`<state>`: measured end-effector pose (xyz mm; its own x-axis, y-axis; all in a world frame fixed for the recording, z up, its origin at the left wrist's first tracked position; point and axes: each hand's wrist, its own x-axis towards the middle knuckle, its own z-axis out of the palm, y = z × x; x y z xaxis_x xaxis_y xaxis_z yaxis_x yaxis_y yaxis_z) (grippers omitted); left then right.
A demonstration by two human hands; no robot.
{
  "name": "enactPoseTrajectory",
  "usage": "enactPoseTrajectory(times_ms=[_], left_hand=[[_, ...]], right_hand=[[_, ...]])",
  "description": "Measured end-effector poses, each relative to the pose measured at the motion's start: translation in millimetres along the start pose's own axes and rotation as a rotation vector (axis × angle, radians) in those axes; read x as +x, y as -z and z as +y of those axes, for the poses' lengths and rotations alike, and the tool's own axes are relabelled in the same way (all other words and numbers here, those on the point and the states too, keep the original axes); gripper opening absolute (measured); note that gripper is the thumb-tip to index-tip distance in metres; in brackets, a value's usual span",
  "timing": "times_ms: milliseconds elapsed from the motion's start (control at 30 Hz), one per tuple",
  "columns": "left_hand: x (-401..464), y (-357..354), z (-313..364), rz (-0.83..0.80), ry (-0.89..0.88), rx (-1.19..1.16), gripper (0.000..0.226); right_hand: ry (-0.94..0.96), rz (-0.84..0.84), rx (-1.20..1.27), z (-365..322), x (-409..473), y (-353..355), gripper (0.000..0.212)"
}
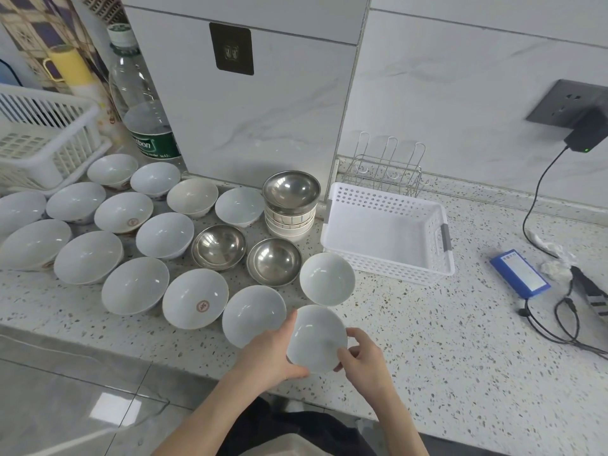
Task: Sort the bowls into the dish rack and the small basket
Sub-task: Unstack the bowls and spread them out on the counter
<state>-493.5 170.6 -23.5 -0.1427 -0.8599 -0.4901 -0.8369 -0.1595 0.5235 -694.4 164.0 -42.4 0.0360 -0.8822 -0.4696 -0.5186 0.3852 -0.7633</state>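
Observation:
Both my hands hold one white bowl (pixel 316 340) near the counter's front edge. My left hand (pixel 269 352) grips its left rim and my right hand (pixel 362 355) grips its right rim. Several more white bowls, such as the nearest one (pixel 251 312), spread across the left of the counter. Two steel bowls (pixel 218 246) (pixel 274 261) sit among them. A third steel bowl (pixel 291 189) tops a stack of patterned bowls (pixel 289 223). The small white basket (pixel 386 232) stands right of the bowls with nothing in it. The white dish rack (pixel 39 139) is at the far left.
A wire holder (pixel 386 169) stands behind the small basket. A large water bottle (pixel 141 103) stands by the wall at the back left. On the right lie a blue battery pack (pixel 519 273), cables (pixel 559 327) and a charger (pixel 589 133) plugged into a wall socket.

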Motion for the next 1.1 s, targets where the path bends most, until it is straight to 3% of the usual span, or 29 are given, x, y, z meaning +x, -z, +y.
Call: enactPoseTrajectory(times_ms=[100, 233, 400, 533, 633, 733, 867, 1033, 1100], left_hand=[[0, 2, -1, 0.023, -0.007, -0.012, 0.100], [8, 21, -7, 0.167, -0.001, -0.063, 0.076], [39, 77, -11, 0.321, 0.074, -0.431, 0.056], [80, 128, -2, 0.401, 0.109, -0.722, 0.063], [111, 161, 9, 0.394, 0.163, -0.879, 0.065], [132, 178, 19, 0.336, 0.230, -0.938, 0.052], [140, 180, 23, 0.330, 0.160, -0.919, 0.034], [137, 181, 17, 0.337, 0.080, -1.028, 0.052], [133, 185, 13, 0.312, 0.055, -1.104, 0.048]], right_hand=[[-0.038, 0.022, -0.033, -2, 0, 2, 0.026], [-0.085, 0.174, -0.061, -7, -1, 5, 0.039], [-0.077, 0.280, -0.046, -34, 9, 13, 0.039], [-0.029, 0.288, -0.033, -66, 28, 17, 0.036], [-0.001, 0.299, -0.002, -90, 43, 16, 0.033], [0.014, 0.333, 0.039, -106, 53, 10, 0.030], [-0.002, 0.359, 0.062, -110, 55, 2, 0.029], [-0.022, 0.414, 0.084, -109, 50, -4, 0.032], [-0.028, 0.433, 0.102, -113, 50, -6, 0.031]])
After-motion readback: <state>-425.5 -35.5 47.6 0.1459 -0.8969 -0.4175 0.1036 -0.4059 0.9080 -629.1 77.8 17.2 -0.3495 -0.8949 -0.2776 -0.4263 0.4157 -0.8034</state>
